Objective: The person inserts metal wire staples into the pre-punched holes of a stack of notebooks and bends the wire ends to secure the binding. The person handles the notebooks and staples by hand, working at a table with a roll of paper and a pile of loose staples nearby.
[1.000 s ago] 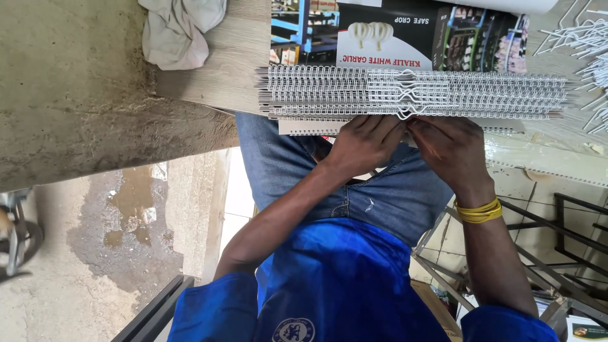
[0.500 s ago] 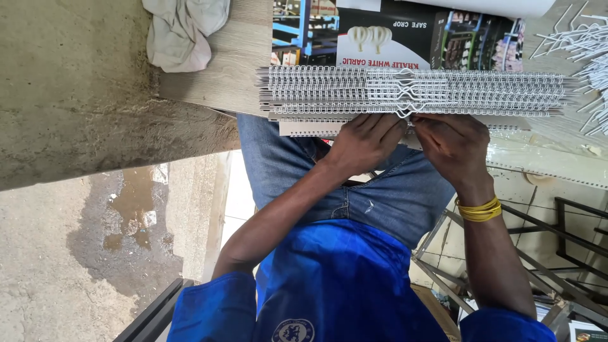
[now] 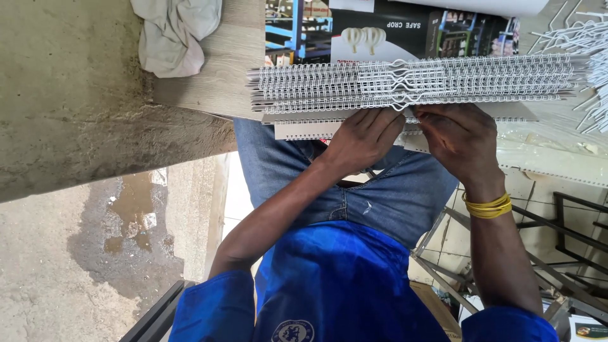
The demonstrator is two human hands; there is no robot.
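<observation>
We had both hands curled at the near edge of the stack of wire-bound calendars (image 3: 411, 85) on the table (image 3: 218, 69). Our left hand (image 3: 364, 139) gripped the lower edge, and our right hand (image 3: 459, 139) pinched at the wire hanger (image 3: 405, 101). A white cloth (image 3: 174, 31) lay left, loose wires (image 3: 592, 41) right.
</observation>
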